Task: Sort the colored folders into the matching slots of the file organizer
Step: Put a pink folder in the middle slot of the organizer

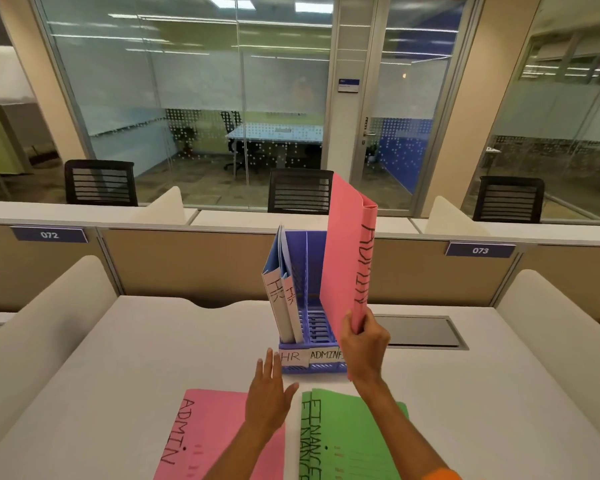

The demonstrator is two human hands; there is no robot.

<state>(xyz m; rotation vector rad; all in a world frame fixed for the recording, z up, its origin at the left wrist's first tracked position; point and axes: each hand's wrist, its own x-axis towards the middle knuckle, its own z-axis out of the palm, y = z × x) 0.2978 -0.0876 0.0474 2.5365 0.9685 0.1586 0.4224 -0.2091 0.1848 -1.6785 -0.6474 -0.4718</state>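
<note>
**Pink ADMIN folder upright in my right hand, at the organizer's right side**

My right hand (362, 344) grips the pink folder (347, 251) near its lower end, thumb on the left face and fingers curled round the edge that faces me. The folder stands on end, its long axis nearly vertical and its top leaning a little to the right. ADMIN runs down the near edge. It covers the right part of the organizer (315, 265), and I cannot tell whether its bottom is inside a slot or touches anything.

My left hand (269, 396) holds nothing. Its fingers are straight and slightly spread, close to the organizer's front left corner.

The organizer stands on the table (118, 375) with its open front toward me. Two blue folders (281, 292) marked HR stand in the left slot, above the HR label (293, 356). The middle slot, above the ADMIN label (326, 355), is open.

Flat on the table near me lie a second pink folder (208, 434) under my left forearm and green folders (354, 434) marked FINANCE under my right.

A partition (194, 268) stands behind the organizer, with a grey hatch (420, 331) set in the table to its right. Bare table lies on both sides.
</note>
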